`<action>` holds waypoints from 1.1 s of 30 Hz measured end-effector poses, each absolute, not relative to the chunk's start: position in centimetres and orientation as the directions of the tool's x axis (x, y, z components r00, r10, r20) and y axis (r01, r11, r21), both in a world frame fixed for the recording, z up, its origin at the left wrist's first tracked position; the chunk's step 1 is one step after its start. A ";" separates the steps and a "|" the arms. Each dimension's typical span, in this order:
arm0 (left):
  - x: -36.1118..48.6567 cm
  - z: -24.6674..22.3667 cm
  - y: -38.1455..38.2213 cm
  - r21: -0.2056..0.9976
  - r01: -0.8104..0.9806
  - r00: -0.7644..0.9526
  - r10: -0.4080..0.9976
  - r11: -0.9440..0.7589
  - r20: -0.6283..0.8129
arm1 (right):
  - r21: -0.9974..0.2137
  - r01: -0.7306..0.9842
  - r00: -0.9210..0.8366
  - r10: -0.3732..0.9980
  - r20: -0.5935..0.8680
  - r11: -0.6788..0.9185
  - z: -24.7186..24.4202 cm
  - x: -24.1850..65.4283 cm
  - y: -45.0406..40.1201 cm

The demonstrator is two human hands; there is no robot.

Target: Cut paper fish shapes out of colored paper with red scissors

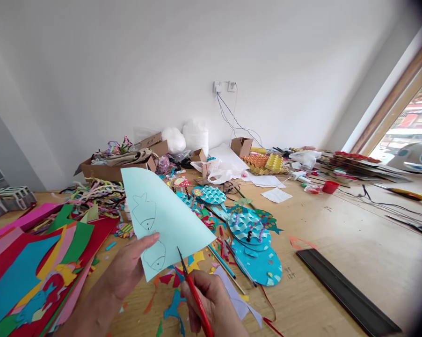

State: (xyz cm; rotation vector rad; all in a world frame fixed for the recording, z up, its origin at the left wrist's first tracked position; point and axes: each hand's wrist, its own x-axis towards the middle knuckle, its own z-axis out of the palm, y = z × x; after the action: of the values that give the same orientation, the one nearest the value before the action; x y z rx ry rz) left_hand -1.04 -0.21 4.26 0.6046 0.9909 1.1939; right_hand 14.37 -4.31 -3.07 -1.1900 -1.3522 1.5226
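My left hand [132,262] pinches the left edge of a pale aqua sheet of paper [176,215], thumb on top. Two fish outlines are drawn on the sheet, one above the other, and my thumb partly covers the lower one. In my right hand [211,299] is a pair of scissors [200,299] with red handles and dark blades. The blade tips point up at the sheet's lower edge; I cannot tell whether they touch it. Under the sheet lie colored paper scraps [174,304] and a lilac paper piece [232,292].
Stacked colored paper [18,276] lies at left, beside a heap of pipe cleaners [95,196]. Blue round paper pieces [260,262] and pencils [221,261] are at center. A long black bar [344,290], a red cup [330,186] and dark scissors [418,228] lie to the right.
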 end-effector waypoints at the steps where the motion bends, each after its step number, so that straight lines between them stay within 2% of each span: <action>1: -1.4 4.0 -0.1 0.857 -0.436 0.085 0.961 0.274 -0.264 | -0.987 0.036 -0.275 0.948 -0.162 -0.158 -3.1 14.4 -4.3; 5: -2.7 3.1 0.2 0.926 -0.265 0.224 0.951 0.270 -0.213 | -0.975 0.015 -0.320 0.923 -0.215 -0.222 -2.9 14.4 -4.2; 8: -2.9 3.0 0.2 0.933 -0.223 0.263 0.939 0.284 -0.223 | -0.976 -0.003 -0.358 0.911 -0.204 -0.220 -2.6 14.5 -4.3; 16: -2.3 2.7 -0.2 0.914 -0.253 0.301 0.923 0.318 -0.238 | -0.988 -0.052 -0.387 0.915 -0.112 -0.143 -2.8 15.0 -4.4; 22: -2.0 2.5 -0.1 0.919 -0.221 0.339 0.909 0.327 -0.242 | -0.994 -0.009 -0.354 0.930 -0.101 -0.111 -2.8 15.0 -4.6; 33: -2.2 1.6 0.0 0.897 -0.242 0.346 0.896 0.370 -0.276 | -0.956 -0.101 -0.347 0.910 -0.227 -0.277 -3.2 14.4 -4.6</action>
State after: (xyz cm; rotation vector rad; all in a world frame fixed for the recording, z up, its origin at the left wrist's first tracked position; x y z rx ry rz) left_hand -2.17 0.04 1.60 0.8788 0.9112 0.8770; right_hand 14.39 -4.59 -3.23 -1.1025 -1.2018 1.7226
